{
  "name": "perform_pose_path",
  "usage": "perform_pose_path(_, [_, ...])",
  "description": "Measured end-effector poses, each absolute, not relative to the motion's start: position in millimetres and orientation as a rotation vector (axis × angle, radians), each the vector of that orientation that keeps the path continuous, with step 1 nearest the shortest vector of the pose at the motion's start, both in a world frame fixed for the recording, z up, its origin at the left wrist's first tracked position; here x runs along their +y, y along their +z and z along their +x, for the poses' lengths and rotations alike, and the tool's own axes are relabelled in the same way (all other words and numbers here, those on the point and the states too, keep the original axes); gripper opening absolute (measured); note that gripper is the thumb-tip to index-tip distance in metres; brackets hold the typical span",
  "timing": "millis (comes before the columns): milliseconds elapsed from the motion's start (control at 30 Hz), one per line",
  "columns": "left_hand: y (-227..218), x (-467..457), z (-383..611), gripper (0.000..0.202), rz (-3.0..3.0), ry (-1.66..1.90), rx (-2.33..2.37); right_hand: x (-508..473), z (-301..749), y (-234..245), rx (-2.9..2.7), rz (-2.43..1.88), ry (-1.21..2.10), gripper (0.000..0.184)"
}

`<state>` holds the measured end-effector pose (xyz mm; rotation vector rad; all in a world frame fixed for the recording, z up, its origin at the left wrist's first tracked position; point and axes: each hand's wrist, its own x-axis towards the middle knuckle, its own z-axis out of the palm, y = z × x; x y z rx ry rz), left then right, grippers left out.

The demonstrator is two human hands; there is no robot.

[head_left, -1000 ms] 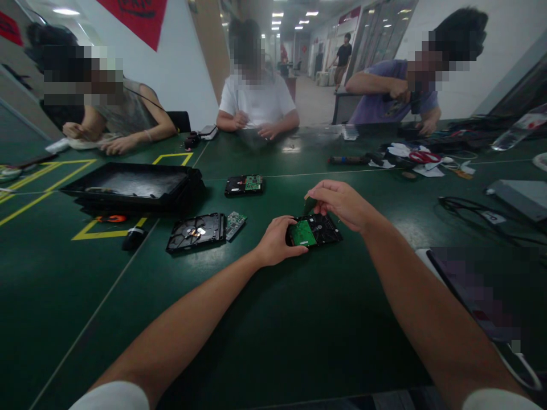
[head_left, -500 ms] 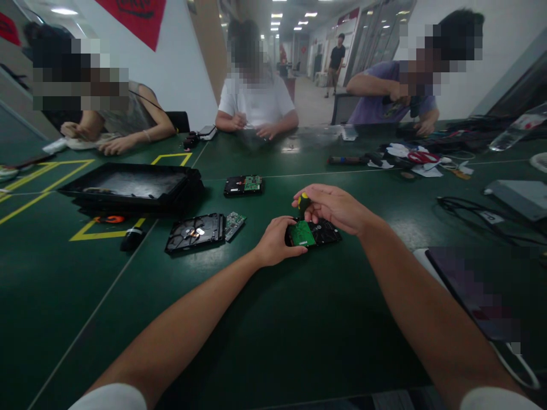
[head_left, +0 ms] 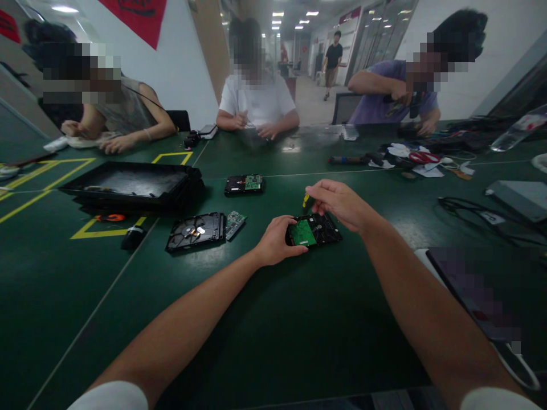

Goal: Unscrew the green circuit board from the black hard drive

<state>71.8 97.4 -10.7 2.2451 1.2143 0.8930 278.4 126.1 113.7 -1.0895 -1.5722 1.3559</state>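
A black hard drive (head_left: 327, 229) with a green circuit board (head_left: 303, 232) lies on the table in front of me. My left hand (head_left: 280, 242) grips its left end, thumb along the near edge and fingers on the far side. Above the drive's far edge, my right hand (head_left: 335, 204) pinches a screwdriver with a yellow and dark handle (head_left: 306, 199). Its tip is too small to make out. To the left lie another hard drive (head_left: 194, 233) and a detached circuit board (head_left: 235, 224). Farther back rests a third hard drive (head_left: 244, 185).
Black flat panels (head_left: 132, 185) are stacked at left, near a black mouse-like object (head_left: 133, 237) and an orange item (head_left: 110, 217). Black cable (head_left: 465, 213), a grey box (head_left: 519, 196) and a dark tablet-like device (head_left: 465, 290) lie right. Several people sit across the green table (head_left: 256, 324).
My right hand has risen slightly and its grip on the screwdriver has shifted, with the handle now tilted. My left hand stays on the drive. A person in the background has stepped forward.
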Motion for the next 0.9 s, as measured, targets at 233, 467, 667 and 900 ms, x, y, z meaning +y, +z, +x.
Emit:
perform_pose_path(233, [-13.1,97.9,71.9,0.072,2.253,0.898,1.207,121.3,273.8,116.7,-1.538,-1.08,1.397,0.012])
perform_pose_path(467, [-11.7,98.2,72.4,0.073,2.261,0.904,1.204,118.8,273.1,117.5,-1.568,-0.919,1.614,0.022])
perform_pose_path(667, [-11.5,98.1,72.5,0.074,2.27,0.894,1.207,117.0,270.4,117.0,-1.445,-0.861,1.709,0.016])
perform_pose_path(900, [-12.0,98.4,72.1,0.073,2.266,0.899,1.204,118.6,272.5,118.9,-1.487,-0.965,1.587,0.013])
